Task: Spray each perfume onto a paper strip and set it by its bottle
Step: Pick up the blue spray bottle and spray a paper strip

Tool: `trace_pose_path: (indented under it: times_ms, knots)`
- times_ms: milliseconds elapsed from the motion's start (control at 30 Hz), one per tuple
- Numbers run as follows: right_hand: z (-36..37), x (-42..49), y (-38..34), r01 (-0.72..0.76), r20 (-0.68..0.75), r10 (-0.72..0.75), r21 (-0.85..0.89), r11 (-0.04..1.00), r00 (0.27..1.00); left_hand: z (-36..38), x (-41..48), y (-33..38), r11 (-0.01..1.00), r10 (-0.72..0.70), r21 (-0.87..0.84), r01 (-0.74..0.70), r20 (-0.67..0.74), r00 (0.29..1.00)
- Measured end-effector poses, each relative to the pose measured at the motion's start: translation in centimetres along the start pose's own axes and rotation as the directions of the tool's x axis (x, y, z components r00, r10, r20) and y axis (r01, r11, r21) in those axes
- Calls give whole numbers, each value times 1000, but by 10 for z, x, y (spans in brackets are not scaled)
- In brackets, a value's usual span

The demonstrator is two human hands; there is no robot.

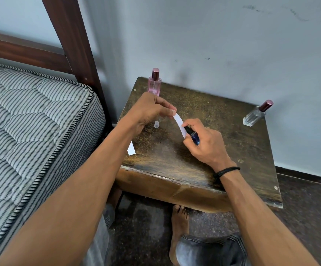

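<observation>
Paper strip (179, 121) hangs pinched in left fingers (172, 109), right fingers (190, 123) gripping blue bottle (193, 135) beside it.

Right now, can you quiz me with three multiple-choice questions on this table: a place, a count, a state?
1. Where does the pink bottle stand on the table? A far left corner; B near right corner; C centre.
2. How many perfume bottles are in view? A one; B three; C five.
3. What is the right hand doing? A lying flat; B lifting a cap; C gripping the dark blue bottle.
Answers: 1 A, it stands far back on the left; 2 B, pink, clear bottle and dark blue; 3 C, its fingers curl round it, nozzle at the paper strip that the left hand pinches.
</observation>
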State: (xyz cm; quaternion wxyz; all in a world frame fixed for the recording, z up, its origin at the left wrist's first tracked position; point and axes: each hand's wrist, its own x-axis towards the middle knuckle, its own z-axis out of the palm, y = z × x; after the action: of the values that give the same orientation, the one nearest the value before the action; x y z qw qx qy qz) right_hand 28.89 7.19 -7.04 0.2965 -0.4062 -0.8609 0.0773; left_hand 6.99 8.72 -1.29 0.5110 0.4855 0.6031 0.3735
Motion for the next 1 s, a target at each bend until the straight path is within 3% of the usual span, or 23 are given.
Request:
trace_pose_path:
  times_ms: [1000]
  knots:
    - [0,-3,0,21,-123,-22,-7,1000,992,-9,-2,2,995,-43,-87,43,8,999]
